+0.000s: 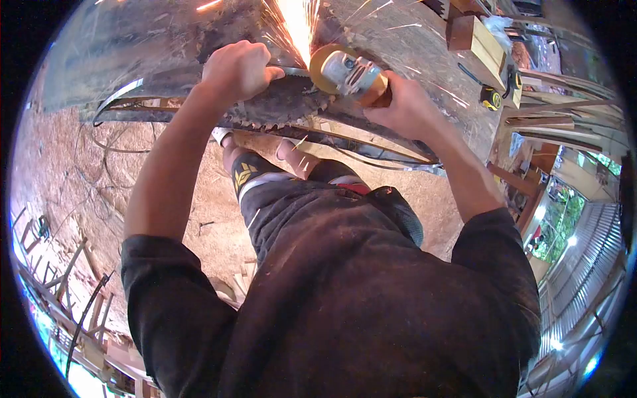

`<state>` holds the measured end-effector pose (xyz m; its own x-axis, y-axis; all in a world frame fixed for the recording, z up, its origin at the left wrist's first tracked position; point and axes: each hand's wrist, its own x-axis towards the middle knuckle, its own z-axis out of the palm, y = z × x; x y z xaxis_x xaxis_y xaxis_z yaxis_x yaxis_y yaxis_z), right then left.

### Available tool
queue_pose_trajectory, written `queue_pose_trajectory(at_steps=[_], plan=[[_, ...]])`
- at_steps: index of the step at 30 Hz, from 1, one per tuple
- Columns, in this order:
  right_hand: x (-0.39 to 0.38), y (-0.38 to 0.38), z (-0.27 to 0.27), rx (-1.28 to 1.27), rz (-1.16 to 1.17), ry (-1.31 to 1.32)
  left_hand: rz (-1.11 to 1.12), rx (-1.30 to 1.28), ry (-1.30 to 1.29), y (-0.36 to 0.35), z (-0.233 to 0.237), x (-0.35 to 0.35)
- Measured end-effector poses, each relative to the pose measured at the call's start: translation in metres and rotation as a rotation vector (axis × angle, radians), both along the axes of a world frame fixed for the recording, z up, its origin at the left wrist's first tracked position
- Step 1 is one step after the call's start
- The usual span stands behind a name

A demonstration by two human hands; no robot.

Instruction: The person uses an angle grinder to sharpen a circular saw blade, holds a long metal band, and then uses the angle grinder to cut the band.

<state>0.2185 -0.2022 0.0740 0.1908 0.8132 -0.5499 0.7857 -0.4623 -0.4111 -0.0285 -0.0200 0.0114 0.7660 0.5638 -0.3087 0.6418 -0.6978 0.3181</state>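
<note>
Seeing both hands closed on angle grinder (345,69) at bench (411,40) edge: right hand (405,106) wrapped round body, left hand (239,66) fisted on its side bar. We note disc against toothed saw blade (279,106), sparks (298,26) flying; tape measure (491,98) well apart.

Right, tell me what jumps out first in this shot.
Sparks spray upward at top centre from the grinder, which the right hand grips. Just to its left, the left hand is clenched on the toothed blade that runs across the bench edge. A tape measure lies further right.
</note>
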Motion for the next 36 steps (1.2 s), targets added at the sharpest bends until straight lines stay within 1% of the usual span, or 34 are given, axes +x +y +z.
queue_pose_trajectory(at_steps=[1, 3, 4, 5, 7, 11, 13, 16, 19, 23, 25, 27, 29, 30, 31, 32, 33, 34, 35, 36], plan=[[0.000, 0.001, -0.001, -0.015, -0.050, -0.004, -0.004, 0.006, -0.021, 0.000, 0.000, 0.000], [0.002, 0.005, -0.004, 0.017, -0.046, -0.043, -0.010, 0.013, -0.042, 0.000, -0.001, 0.000], [0.002, 0.006, -0.004, 0.048, -0.043, -0.086, 0.020, -0.005, -0.002, 0.000, -0.002, 0.002], [0.001, 0.006, -0.001, 0.049, -0.045, -0.087, 0.049, -0.023, 0.038, -0.001, -0.002, 0.003], [-0.003, 0.008, 0.005, 0.004, -0.004, -0.065, 0.033, -0.027, 0.038, 0.000, 0.001, 0.002], [0.002, 0.005, -0.002, 0.002, -0.018, -0.033, -0.006, 0.001, 0.011, 0.001, 0.001, 0.000], [0.000, 0.008, -0.002, 0.043, -0.042, -0.119, 0.002, 0.002, 0.016, 0.000, -0.002, 0.001], [-0.007, 0.012, 0.012, -0.011, -0.013, -0.066, -0.003, 0.000, 0.018, 0.000, -0.004, 0.001], [-0.010, 0.011, 0.011, 0.025, -0.047, -0.036, -0.007, -0.011, 0.016, 0.000, -0.001, 0.000], [-0.009, 0.012, 0.007, 0.001, -0.085, -0.049, 0.008, -0.047, 0.038, -0.001, 0.003, 0.002], [-0.011, 0.009, 0.004, 0.040, -0.014, -0.106, -0.007, -0.047, 0.053, 0.000, 0.003, 0.002], [-0.010, 0.009, 0.005, 0.046, -0.046, -0.087, -0.021, -0.049, 0.068, 0.000, -0.001, 0.001], [-0.006, 0.007, 0.001, 0.052, -0.078, -0.068, 0.015, -0.058, 0.020, -0.003, -0.007, -0.001], [-0.003, 0.006, -0.003, 0.104, -0.130, -0.057, 0.015, -0.056, 0.019, -0.006, -0.008, -0.001], [-0.001, 0.005, -0.006, 0.157, -0.182, -0.045, 0.084, -0.094, 0.017, -0.011, -0.009, -0.003], [0.002, 0.003, -0.007, 0.161, -0.182, -0.044, 0.153, -0.130, 0.015, -0.014, -0.010, -0.005], [-0.002, 0.004, 0.000, 0.118, -0.188, -0.029, 0.153, -0.126, 0.016, -0.017, -0.007, -0.006], [-0.005, 0.002, 0.005, 0.073, -0.195, -0.014, 0.199, -0.166, 0.040, -0.022, -0.004, -0.007], [-0.009, 0.001, 0.008, 0.073, -0.198, -0.013, 0.244, -0.206, 0.064, -0.025, -0.002, -0.007], [-0.014, -0.001, 0.010, 0.076, -0.223, 0.003, 0.240, -0.207, 0.064, -0.027, -0.001, -0.006]])
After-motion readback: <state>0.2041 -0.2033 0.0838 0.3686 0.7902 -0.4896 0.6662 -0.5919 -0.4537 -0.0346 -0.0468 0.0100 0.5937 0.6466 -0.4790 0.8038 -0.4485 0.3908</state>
